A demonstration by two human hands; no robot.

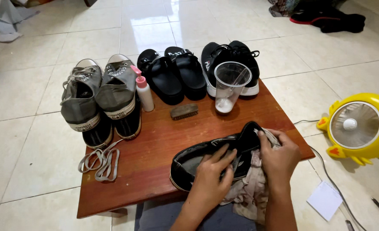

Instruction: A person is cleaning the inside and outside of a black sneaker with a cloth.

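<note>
Shoes on a low wooden table, one black shoe in the hands

The pale tiled floor (35,141) carries the brown table (155,145) and a yellow fan (358,128) (on the person's right). At the table's near edge lies the black shoe (189,164); the left hand (211,175) presses on it, fingers spread, and the right hand (279,156) grasps a beige cloth (249,192) against its heel. Behind stand a clear plastic cup (231,85), with a little white stuff at the bottom, and a small bottle (144,94) with a pink cap.
</note>
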